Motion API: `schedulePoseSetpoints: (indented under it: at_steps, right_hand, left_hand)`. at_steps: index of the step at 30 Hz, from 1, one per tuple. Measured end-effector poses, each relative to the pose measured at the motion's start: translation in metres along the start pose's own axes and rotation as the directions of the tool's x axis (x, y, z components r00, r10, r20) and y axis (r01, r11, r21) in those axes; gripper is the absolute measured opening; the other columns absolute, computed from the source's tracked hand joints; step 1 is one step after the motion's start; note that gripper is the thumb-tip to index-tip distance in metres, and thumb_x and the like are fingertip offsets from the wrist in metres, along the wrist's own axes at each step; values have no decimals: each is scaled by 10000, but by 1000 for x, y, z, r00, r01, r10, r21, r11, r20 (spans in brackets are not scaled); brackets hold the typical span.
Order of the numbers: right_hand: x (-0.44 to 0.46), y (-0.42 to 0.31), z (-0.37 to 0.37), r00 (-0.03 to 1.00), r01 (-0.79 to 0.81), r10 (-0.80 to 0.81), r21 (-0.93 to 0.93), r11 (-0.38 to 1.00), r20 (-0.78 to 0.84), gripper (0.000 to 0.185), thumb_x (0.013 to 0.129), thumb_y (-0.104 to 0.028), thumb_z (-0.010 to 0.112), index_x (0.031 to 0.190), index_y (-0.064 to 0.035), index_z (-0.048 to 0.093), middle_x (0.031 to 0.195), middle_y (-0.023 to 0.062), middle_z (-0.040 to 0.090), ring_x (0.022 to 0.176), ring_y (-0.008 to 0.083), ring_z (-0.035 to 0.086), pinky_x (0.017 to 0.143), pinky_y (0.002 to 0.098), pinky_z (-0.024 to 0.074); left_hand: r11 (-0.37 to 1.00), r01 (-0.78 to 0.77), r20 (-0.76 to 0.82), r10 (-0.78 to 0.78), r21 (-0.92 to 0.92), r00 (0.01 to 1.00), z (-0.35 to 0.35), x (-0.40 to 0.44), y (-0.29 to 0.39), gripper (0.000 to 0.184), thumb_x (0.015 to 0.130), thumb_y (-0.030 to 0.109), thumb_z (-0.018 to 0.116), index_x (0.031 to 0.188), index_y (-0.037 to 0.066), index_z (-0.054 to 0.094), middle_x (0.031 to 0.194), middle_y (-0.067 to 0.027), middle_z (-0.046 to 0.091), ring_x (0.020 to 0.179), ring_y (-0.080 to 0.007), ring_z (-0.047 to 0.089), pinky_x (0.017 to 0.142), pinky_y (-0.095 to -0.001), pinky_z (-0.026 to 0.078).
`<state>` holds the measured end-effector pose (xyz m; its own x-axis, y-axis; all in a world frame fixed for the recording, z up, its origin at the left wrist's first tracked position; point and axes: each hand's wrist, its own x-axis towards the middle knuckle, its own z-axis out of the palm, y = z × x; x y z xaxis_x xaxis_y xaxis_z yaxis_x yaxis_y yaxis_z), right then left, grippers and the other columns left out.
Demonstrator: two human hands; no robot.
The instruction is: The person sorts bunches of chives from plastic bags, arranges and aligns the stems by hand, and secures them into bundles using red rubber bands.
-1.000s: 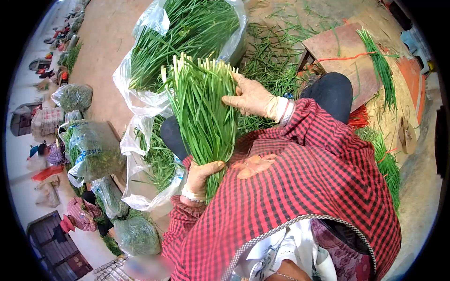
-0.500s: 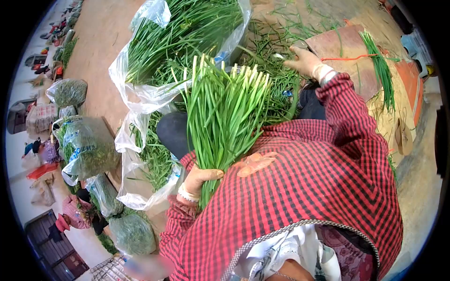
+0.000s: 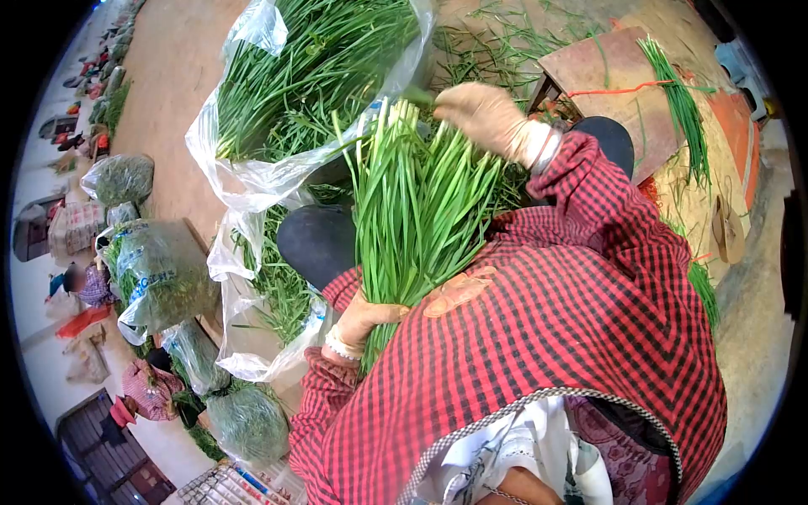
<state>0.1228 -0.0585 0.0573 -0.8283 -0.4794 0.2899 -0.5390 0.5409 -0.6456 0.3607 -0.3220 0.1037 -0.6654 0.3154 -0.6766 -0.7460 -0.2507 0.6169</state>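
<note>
A thick bunch of garlic chives (image 3: 421, 210) rises in front of the checked apron, pale cut ends pointing up and away from me. Gloved and wrapped round its lower, leafy part is my left hand (image 3: 366, 321). My right hand (image 3: 488, 118), also gloved, is at the pale ends with its fingers bent together. A blurred green strip shows by those fingertips; whether they grip it is unclear. Beyond the bunch, an open clear plastic bag (image 3: 244, 181) holds many more chives (image 3: 311, 67).
A low board (image 3: 614, 71) at the right carries a red tie and a small chive bundle (image 3: 680, 114). Loose leaves (image 3: 497, 50) litter the floor. Filled plastic bags (image 3: 164, 273) line the left side, with a person in pink (image 3: 151, 389) among them. A sandal (image 3: 727, 231) lies at right.
My right hand has come left and down from beside the board to the bunch's pale ends, its fingers drawing in. My left hand keeps its hold on the bunch.
</note>
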Motion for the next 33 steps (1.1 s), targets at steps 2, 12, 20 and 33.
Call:
schedulePoseSetpoints:
  at_steps: [2,12,20,33]
  right_hand:
    - [2,38,-12,975,-190,195,51,980,-111,271,899,-307,578,1042,-93,661,903,126,673,856,290,645,789,394,500]
    - [1,-48,-29,930,-281,200,246,928,310,327,879,-235,678,1120,-19,632,728,-19,602,618,60,548,560,220,474]
    - [7,-15,-38,947,-320,301,435,842,115,185,869,-212,612,904,-30,621,684,27,609,599,92,575,589,268,487]
    - [-29,-17,-46,972,113,-64,-208,972,226,446,805,-479,661,1058,-114,701,1256,149,547,1193,325,495,1000,424,414]
  left_hand:
    - [1000,23,22,-23,5,1000,-2,0,3,546,684,-27,732,1207,27,584,1108,-49,663,993,-170,621,912,-308,473]
    - [995,55,26,-58,82,998,0,12,14,598,673,-21,771,1232,34,568,1139,-42,650,1029,-169,607,930,-319,468]
    - [991,-13,62,5,135,998,-5,10,15,636,667,-8,775,1257,38,544,1153,-51,644,1034,-171,602,930,-325,468]
    - [984,-31,44,23,176,999,-9,10,15,646,666,-25,771,1264,43,538,1175,-40,634,1063,-167,588,956,-333,452]
